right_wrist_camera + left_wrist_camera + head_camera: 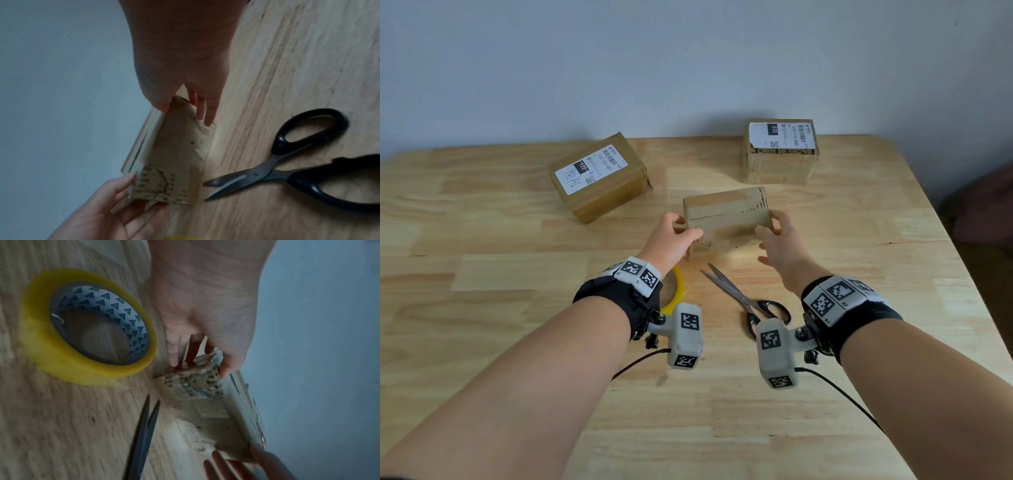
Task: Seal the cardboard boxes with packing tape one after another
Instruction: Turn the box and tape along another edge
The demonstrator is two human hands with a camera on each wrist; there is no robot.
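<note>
The left hand (677,236) is gripping the near-left end of the small cardboard box (726,214), thumb on top and fingers (174,352) curling around its end face. The right hand (779,240) is gripping the opposite end the same way, thumb on the upper edge, fingers (205,110) reaching down the side. Between the two grips the box is sitting at the middle of the wooden worktop (500,267); whether it is resting there or just lifted, I cannot tell.

This looks like the positioning step: the box is being brought close and squared up for taping. The yellow packing tape roll (86,331) is lying just beside the left wrist, and the black-handled scissors (750,301) are lying between the forearms, blades parted. The next move probably calls for freeing one hand for the tape.

Two labelled boxes, one at the far left (599,178) and one at the far right (780,150), are standing well apart.
</note>
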